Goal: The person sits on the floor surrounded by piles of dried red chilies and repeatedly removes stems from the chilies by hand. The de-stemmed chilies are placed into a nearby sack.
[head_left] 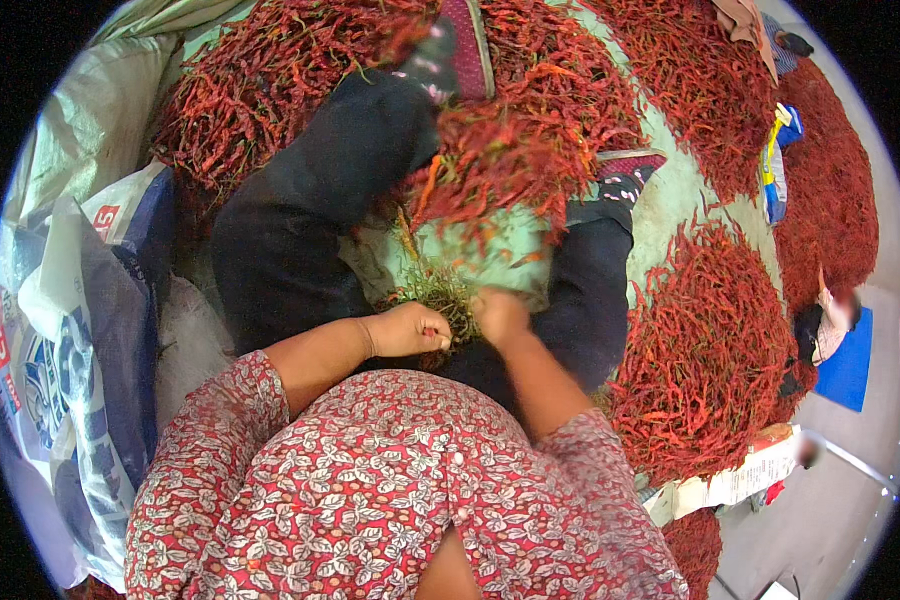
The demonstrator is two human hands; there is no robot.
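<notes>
My left hand (pixel 409 330) is curled into a fist at my lap, and a small red piece, apparently a dried chilli (pixel 429 332), shows between its fingers. Just across from it, my right hand (pixel 501 313) is blurred by motion; whether it grips anything is hidden. A small heap of green-brown chilli stems (pixel 442 296) lies between and beyond the hands. Past the stems is a pale green sheet (pixel 487 244) with a few blurred red bits over it. A pile of dried red chillies (pixel 502 161) spreads between my legs, in dark trousers.
More chilli heaps lie to the left (pixel 240 112) and right (pixel 697 352). Large woven plastic sacks (pixel 105 300) crowd my left side. A yellow, white and blue packet (pixel 775 169) rests by the right heaps. Another person (pixel 832 322) is at the far right, near a blue mat (pixel 847 367).
</notes>
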